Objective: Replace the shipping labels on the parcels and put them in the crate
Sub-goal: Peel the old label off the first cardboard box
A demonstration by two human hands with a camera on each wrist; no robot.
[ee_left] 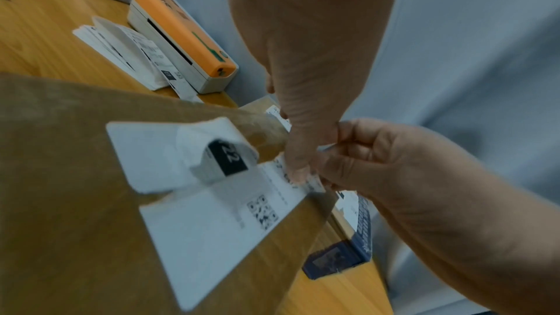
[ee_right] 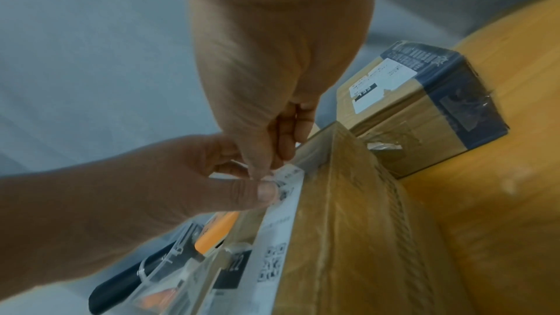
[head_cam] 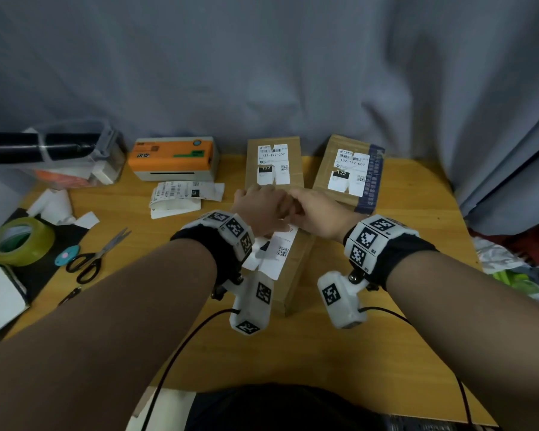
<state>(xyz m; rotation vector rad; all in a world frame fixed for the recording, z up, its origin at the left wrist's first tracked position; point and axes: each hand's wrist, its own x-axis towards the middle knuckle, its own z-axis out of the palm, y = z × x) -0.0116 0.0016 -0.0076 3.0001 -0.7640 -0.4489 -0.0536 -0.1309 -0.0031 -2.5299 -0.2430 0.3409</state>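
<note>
A brown cardboard parcel [head_cam: 296,275] lies lengthwise on the wooden table in front of me. It carries a white shipping label [head_cam: 277,250], torn and partly lifted, with a black "122" patch [ee_left: 230,157]. My left hand [head_cam: 262,209] holds the parcel's far end, its thumb [ee_right: 263,192] pressing on the label's far edge. My right hand [head_cam: 308,209] pinches that same edge [ee_right: 288,174] between thumb and finger. Two more labelled parcels [head_cam: 274,163] [head_cam: 349,172] stand behind.
An orange-topped label printer [head_cam: 173,158] sits at the back left with printed labels [head_cam: 184,194] in front of it. Scissors [head_cam: 97,256], a green tape roll [head_cam: 21,241], paper scraps [head_cam: 56,206] and a clear plastic box [head_cam: 75,157] fill the left side. A grey curtain hangs behind.
</note>
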